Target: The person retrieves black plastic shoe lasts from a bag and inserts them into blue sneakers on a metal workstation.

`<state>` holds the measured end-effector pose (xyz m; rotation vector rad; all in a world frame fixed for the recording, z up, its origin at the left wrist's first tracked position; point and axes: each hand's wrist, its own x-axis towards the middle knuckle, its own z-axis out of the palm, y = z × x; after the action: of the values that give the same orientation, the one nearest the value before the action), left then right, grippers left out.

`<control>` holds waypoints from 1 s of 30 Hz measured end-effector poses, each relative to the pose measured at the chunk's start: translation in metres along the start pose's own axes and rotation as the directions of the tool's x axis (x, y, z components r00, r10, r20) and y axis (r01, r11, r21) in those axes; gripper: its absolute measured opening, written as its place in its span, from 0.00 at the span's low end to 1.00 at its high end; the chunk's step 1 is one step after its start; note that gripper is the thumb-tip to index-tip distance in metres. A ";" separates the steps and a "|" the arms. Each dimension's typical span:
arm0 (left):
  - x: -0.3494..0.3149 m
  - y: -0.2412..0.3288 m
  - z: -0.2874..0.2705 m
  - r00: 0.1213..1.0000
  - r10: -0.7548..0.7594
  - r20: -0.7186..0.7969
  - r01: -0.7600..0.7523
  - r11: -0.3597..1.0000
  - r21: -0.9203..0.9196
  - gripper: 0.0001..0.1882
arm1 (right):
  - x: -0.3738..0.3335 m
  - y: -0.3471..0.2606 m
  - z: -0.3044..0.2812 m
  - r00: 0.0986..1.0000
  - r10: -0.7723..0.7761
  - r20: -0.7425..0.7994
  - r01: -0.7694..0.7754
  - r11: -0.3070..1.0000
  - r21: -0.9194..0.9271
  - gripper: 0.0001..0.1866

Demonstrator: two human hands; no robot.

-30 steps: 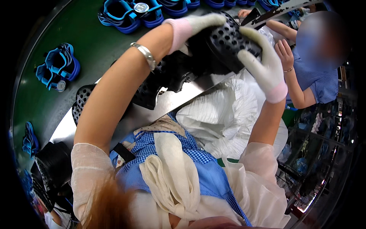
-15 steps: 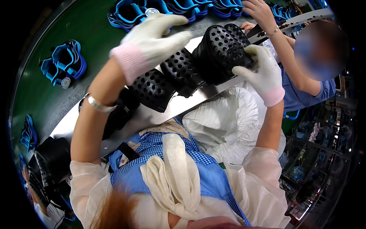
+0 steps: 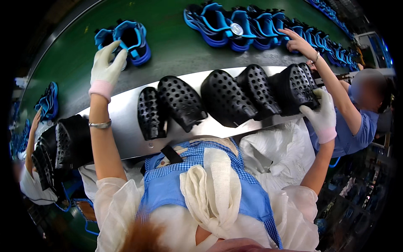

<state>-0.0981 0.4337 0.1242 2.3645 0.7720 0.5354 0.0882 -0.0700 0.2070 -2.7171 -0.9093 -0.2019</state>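
Two hands, white-gloved, pink-cuffed. Left hand [image 3: 105, 69]: thumb and fingers parted, at the near edge of one pair of blue-and-black shoes [image 3: 133, 45] on the green surface [image 3: 168, 25]; whether it touches or grips them cannot be told. Right hand [image 3: 322, 115]: thumb and fingers spread about the outer edge of the rightmost black perforated piece [image 3: 294, 90]; firmness of hold cannot be told.

Several further black perforated pieces [image 3: 226, 96]: leaning side by side on the silver surface [image 3: 126, 122], between the hands.

One change: half a second ago the left hand was above the black pieces; it is now out at the shoes, while the right has stayed by the end piece. Judged from this, the work in hand now takes in shoes as well as pieces.

One row of similar shoes [image 3: 263, 31]: beyond, with a co-worker's hand [image 3: 300, 44] at it.
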 end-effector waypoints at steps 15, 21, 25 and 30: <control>0.051 -0.104 0.049 0.969 -0.234 -0.082 0.248 0.926 0.283 0.18 | 0.000 0.004 -0.020 0.976 0.167 0.140 -0.181 0.979 0.096 0.21; 0.027 -0.033 0.098 0.995 -0.001 0.095 -0.012 0.990 0.137 0.18 | -0.003 -0.007 -0.050 0.964 0.264 -0.017 -0.244 0.913 0.327 0.19; 0.022 0.011 0.103 0.963 -0.038 0.267 0.053 0.997 -0.048 0.25 | 0.039 -0.067 -0.037 0.991 0.136 0.004 -0.121 0.870 0.478 0.21; 0.017 0.020 0.072 0.963 -0.032 0.266 0.185 0.798 -0.574 0.28 | 0.095 -0.168 0.008 0.956 -0.292 -0.006 0.266 0.863 0.429 0.21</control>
<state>-0.0394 0.4022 0.0870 1.7396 0.5208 0.3570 0.0615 0.1152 0.2549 -2.1924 -1.2055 0.0251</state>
